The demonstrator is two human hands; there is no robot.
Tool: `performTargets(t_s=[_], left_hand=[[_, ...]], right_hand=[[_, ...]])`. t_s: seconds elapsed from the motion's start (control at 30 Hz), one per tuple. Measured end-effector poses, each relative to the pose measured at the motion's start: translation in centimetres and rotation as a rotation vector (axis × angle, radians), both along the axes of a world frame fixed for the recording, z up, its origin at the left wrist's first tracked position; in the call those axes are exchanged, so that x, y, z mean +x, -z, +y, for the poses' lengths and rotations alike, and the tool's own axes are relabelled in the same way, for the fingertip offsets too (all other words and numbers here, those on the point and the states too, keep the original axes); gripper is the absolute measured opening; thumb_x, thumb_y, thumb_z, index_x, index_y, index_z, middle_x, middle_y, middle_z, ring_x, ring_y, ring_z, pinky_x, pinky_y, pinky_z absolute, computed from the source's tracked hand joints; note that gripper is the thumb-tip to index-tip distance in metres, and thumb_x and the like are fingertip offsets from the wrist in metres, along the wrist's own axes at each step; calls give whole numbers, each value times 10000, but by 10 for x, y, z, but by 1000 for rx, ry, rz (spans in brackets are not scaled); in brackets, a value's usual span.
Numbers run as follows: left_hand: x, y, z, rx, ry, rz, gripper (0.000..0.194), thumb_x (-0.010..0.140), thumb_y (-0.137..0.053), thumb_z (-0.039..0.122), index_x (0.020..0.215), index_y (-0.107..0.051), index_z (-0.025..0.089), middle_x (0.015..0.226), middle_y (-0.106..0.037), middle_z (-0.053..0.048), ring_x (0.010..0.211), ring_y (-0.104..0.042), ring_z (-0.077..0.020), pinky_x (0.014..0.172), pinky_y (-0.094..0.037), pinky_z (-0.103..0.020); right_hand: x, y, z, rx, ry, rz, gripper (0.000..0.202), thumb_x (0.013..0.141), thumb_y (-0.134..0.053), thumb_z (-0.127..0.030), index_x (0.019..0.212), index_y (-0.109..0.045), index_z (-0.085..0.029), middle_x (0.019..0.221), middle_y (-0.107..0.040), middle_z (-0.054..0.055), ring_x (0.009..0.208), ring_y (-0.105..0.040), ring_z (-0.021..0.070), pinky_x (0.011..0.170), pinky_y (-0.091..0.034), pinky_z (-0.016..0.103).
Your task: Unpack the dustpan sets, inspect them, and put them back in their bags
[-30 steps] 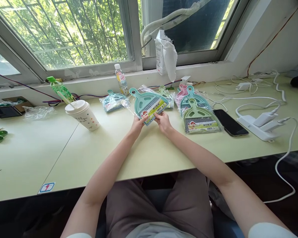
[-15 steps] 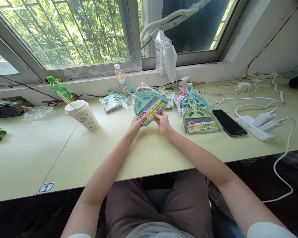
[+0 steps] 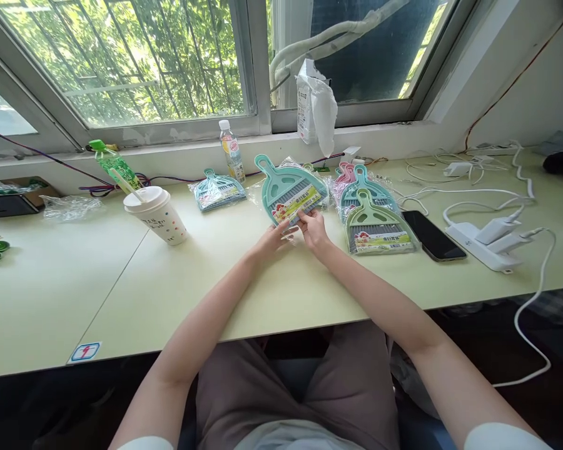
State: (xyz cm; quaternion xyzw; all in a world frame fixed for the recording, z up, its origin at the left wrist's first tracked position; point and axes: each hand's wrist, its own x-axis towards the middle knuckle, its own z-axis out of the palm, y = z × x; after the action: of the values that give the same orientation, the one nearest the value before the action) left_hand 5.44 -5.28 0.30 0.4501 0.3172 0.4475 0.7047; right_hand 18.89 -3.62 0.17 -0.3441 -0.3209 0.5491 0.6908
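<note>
A wrapped teal dustpan and brush set (image 3: 291,187) is held over the table, its handle tilted up to the left and its yellow-green label towards me. My right hand (image 3: 313,230) pinches its lower edge, thumb on the front. At the lower left corner, my left hand (image 3: 276,240) has its thumb against the package, with some fingers stretched beneath it near the loose clear wrap. Right of my hands, a green dustpan set (image 3: 380,228) lies in front of another teal set (image 3: 363,184) and a pink one (image 3: 344,170). Another teal set (image 3: 218,190) lies back left.
A paper cup (image 3: 157,215) with a straw stands on the left, a green-capped bottle (image 3: 117,172) behind it. Near the window stands a clear drink bottle (image 3: 232,153). To the right are a phone (image 3: 432,235), a power strip (image 3: 481,247) and white cables (image 3: 478,189).
The held set has moved slightly right and turned more upright. My hands have come closer together, and the left fingers are more stretched out along its lower edge.
</note>
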Motion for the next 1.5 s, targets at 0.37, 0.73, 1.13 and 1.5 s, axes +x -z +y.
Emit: performTargets(t_s=[0.37,0.73,1.13,1.5], left_hand=[[-6,-3,5,59,-169,-83,422,763,-748,216,1165,-624,185,1229,-696,-66,1214,-613,-227,1079,-464,-379],[-15,3,11,0,-200,80,401,749,-719,212,1133,-614,161,1103,-720,-92,907,-724,-241,874,-590,-440],[-77,-13,44,-195,-357,168,457,732,-553,100,1187,-581,81,836,-735,-107,576,-694,-202,523,-573,-284],[-87,-14,41,-236,-179,160,288,825,-544,124,1109,-559,78,685,-693,-65,407,-568,-105,409,-495,-187]], right_hand=[[-6,0,-5,-34,-26,33,188,733,-689,-125,870,-593,-211,1009,-742,35,1095,-682,213,978,-584,404],[3,0,4,-190,-182,-51,66,829,-614,-138,866,-604,-191,867,-761,43,840,-740,185,832,-626,341],[43,-3,22,188,100,-913,285,824,-639,-186,1097,-689,-248,1222,-687,68,1175,-622,271,1109,-431,522],[41,2,27,564,207,-1190,223,950,-552,-291,970,-774,-303,1246,-704,2,1284,-561,250,1114,-397,465]])
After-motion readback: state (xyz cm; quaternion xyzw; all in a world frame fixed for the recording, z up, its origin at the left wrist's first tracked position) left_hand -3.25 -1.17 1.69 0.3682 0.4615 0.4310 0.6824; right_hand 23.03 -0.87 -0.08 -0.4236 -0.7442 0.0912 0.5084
